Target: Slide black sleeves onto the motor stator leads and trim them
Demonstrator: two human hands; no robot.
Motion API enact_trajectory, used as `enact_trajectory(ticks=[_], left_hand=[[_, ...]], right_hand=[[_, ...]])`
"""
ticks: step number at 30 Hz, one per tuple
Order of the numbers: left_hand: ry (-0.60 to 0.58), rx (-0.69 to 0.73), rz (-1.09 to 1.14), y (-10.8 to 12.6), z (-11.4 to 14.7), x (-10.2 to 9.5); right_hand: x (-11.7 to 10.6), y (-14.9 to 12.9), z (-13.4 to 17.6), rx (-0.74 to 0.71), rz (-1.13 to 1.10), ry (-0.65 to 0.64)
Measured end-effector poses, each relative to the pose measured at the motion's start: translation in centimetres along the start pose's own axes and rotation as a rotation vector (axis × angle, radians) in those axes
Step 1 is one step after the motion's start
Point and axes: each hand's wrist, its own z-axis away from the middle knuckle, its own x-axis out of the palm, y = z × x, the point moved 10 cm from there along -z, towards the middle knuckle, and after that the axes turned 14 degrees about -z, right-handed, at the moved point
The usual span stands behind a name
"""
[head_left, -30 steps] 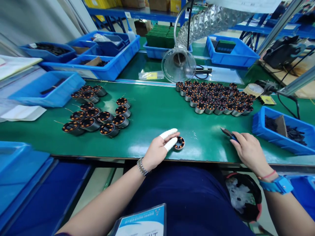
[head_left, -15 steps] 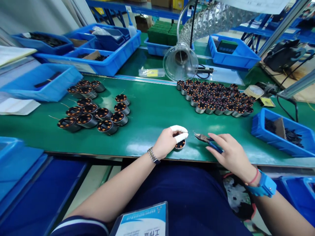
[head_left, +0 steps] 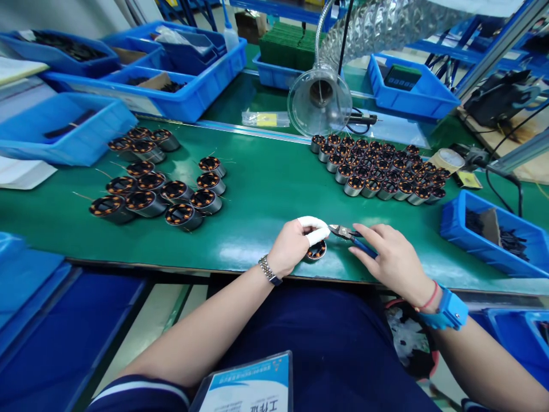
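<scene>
My left hand (head_left: 298, 243), with white coverings on its thumb and forefinger, is closed at a motor stator (head_left: 316, 252) near the table's front edge. Those two fingertips pinch together over the stator's ring of copper coils and hide part of it. Whatever thin end lies between them is too small to make out. In my right hand (head_left: 388, 257) is a pair of cutting pliers (head_left: 343, 232) with blue handles. The jaws point left and reach the covered fingertips of my left hand. Tiny bright clippings lie on the green table (head_left: 257, 229) by the pliers.
Several stators (head_left: 143, 203) with loose wire ends stand at left, and a tight block of stators (head_left: 377, 169) stands at back right. A clear extraction hood (head_left: 319, 103) hangs behind. Blue bins (head_left: 467, 234) line the right side; a large blue tray (head_left: 180, 106) sits back left.
My right hand has moved left with the pliers, bringing their jaws up to my left fingertips. My left hand stays at the stator. The view has shifted slightly.
</scene>
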Motion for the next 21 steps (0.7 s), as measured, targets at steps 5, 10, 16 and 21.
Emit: enact_trajectory(ticks=[5, 10, 16, 21], left_hand=[[0.0, 0.001, 0.001, -0.09, 0.09, -0.08], [0.004, -0.001, -0.005, -0.13, 0.13, -0.07], [0.0, -0.004, -0.01, -0.08, 0.07, 0.01], [0.001, 0.001, -0.028, -0.01, 0.01, 0.08]], right_hand=[[-0.05, -0.17, 0.02, -0.002, 0.018, 0.001], [-0.07, -0.23, 0.05, 0.0, 0.036, 0.006], [-0.18, -0.44, 0.15, -0.013, 0.074, 0.03], [-0.19, -0.67, 0.1, -0.033, 0.045, 0.071]])
